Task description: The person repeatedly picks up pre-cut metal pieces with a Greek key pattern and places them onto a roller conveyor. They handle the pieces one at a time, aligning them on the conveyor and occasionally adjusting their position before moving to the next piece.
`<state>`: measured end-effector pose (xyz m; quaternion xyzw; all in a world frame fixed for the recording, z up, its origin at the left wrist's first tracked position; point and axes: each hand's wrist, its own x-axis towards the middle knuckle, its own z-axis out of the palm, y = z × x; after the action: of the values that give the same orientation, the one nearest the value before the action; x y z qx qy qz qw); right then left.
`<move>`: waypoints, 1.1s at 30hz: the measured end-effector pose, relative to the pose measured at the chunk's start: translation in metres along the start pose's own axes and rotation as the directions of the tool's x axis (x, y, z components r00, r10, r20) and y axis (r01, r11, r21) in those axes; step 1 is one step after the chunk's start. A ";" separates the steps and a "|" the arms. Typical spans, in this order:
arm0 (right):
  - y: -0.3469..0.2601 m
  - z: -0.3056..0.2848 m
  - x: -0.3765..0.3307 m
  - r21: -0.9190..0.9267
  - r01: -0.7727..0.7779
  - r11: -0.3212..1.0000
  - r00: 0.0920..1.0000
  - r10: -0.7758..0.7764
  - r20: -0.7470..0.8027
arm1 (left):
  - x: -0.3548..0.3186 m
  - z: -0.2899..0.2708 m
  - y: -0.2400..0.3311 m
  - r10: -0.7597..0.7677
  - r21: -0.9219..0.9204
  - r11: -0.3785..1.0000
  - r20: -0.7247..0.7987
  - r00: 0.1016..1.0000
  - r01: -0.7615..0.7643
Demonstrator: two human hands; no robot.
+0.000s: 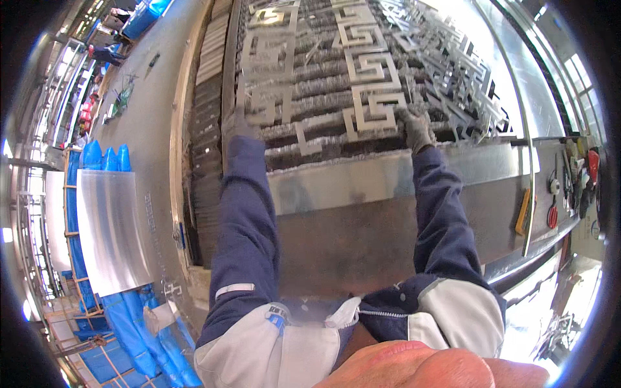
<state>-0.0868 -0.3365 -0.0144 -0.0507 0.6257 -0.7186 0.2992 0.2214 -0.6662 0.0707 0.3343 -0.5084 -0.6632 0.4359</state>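
Silvery metal strips cut in a square meander pattern lie on a slatted cutting bed. My right hand (418,129), in a dark grey glove, is at the right edge of the middle meander strip (376,72), near its close end. Its fingers look bent around that edge. My left hand (243,124), also gloved, is at the bed's left side, beside the near end of the left meander strip (268,71). Motion smears its fingers, so its grip is unclear. Both arms reach forward in dark blue sleeves.
More cut metal pieces (467,97) lie in a tangle on the right of the bed. A metal front ledge (336,187) runs before me. Red-handled tools (552,216) and an orange-yellow tool (522,212) hang at right. Leftward stand a shiny sheet (113,226) and blue wrapping (132,323).
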 end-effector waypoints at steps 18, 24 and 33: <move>-0.059 0.015 -0.043 0.356 0.229 0.906 0.926 -0.316 0.208 | -0.181 -0.016 0.140 0.475 0.520 0.796 -0.222 0.852 -0.308; -0.104 0.027 -0.066 0.029 0.040 0.999 0.999 -0.039 -0.030 | -0.261 -0.039 0.165 0.513 0.599 0.766 -0.349 0.784 -0.234; -0.117 0.042 -0.070 0.081 0.255 0.964 0.967 -0.257 0.008 | -0.298 -0.102 0.159 0.197 0.022 0.977 -0.482 0.854 -0.213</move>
<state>-0.0538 -0.3336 0.1244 -0.1257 0.5822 -0.7749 0.2114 0.4679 -0.4482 0.1974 0.4254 -0.4061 -0.5170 0.6220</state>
